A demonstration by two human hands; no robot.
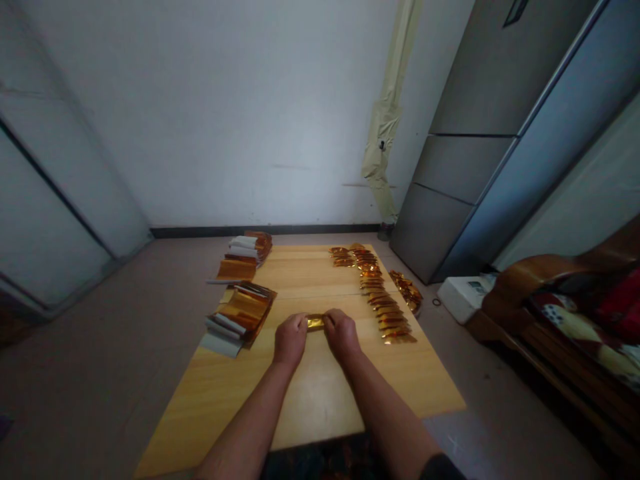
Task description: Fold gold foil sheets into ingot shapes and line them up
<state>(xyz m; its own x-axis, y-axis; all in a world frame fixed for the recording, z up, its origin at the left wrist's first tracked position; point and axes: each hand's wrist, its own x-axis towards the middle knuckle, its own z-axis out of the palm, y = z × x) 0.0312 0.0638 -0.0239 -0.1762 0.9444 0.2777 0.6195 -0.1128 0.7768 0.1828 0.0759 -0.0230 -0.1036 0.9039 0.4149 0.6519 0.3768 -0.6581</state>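
Between my two hands, over the middle of the wooden table [320, 407], is a narrow folded piece of gold foil paper [315, 323]. My left hand [290, 340] is closed on its left end. On its right end my right hand [343, 333] is closed too, thumb and fingers pinching the edge. To the left lies a stack of gold foil sheets [245, 308] with grey-white undersides. A row of folded gold foil pieces [383, 307] runs along the table's right side, overlapping one another.
Another pile of foil sheets [243, 257] sits at the far left corner. Beyond the right edge, a container heaped with gold pieces [406, 292] stands lower down. A white box [461, 299], a wooden bench [520, 333] and a grey refrigerator [455, 153] are at the right.
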